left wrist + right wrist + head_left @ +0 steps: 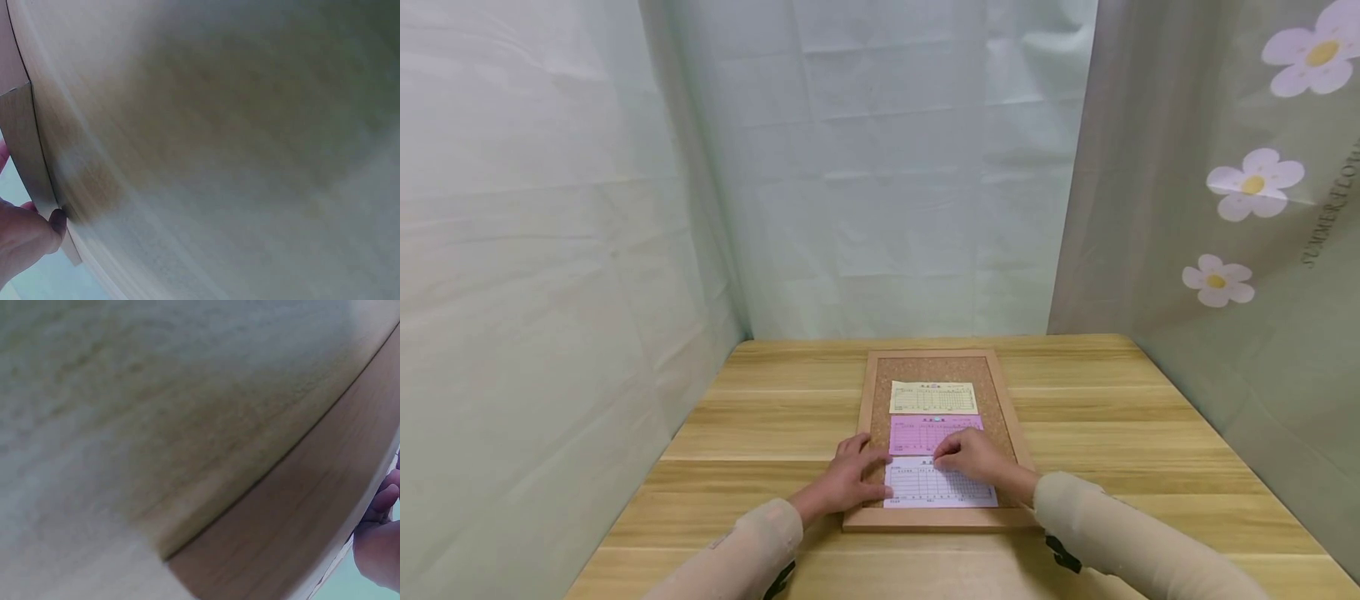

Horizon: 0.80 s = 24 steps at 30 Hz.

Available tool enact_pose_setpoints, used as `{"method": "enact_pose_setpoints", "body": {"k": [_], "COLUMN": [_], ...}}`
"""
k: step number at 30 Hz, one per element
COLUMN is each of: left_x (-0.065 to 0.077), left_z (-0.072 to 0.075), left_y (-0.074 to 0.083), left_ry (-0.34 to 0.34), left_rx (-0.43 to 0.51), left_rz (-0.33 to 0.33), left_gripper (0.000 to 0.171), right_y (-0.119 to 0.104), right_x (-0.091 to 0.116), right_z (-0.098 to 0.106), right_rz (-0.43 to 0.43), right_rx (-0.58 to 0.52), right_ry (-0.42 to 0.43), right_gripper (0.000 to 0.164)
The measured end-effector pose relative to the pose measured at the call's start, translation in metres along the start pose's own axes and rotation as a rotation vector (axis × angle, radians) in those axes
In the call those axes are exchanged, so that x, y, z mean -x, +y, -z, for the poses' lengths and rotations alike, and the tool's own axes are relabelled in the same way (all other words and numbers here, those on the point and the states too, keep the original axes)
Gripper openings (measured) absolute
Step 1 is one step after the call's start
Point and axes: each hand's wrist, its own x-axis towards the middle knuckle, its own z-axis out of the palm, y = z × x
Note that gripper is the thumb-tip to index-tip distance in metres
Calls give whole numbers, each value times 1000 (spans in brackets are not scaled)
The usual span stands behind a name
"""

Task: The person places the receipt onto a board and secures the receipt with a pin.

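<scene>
A wood-framed cork board [940, 368] lies flat on the table. Three printed paper slips are lined up down it: yellow [913, 402] at the top, pink [910, 437] in the middle, white [917, 492] nearest me. Tiny spots, like pin heads, show at the top middle of the yellow and pink ones. My left hand [844, 479] spreads over the frame's left side, its thumb and a fingertip at the white slip's left edge. Bent fingers of my right hand [972, 457] come together at the white slip's top middle; I cannot tell what they pinch.
The wooden table [1120, 450] extends around the board on all sides. Pale curtains [887, 183] hang behind it and at the left, with a flower-printed curtain [1232, 350] at the right. Both wrist views mostly show blurred tabletop and the board's frame [281, 519].
</scene>
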Motion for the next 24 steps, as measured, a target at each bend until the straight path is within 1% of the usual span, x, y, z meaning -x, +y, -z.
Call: {"method": "enact_pose_setpoints", "body": {"k": [13, 24], "left_x": [0, 0], "left_z": [1, 0], "left_y": [1, 1], "left_ry": [-1, 1], "left_rx": [4, -2], "left_rz": [5, 12], "left_gripper": [46, 45], "right_y": [-4, -4], "right_x": [-2, -2], "right_z": [0, -2], "right_rz": [-9, -18], "right_rx": [61, 52], "right_ry": [4, -1], "right_gripper": [8, 8]}}
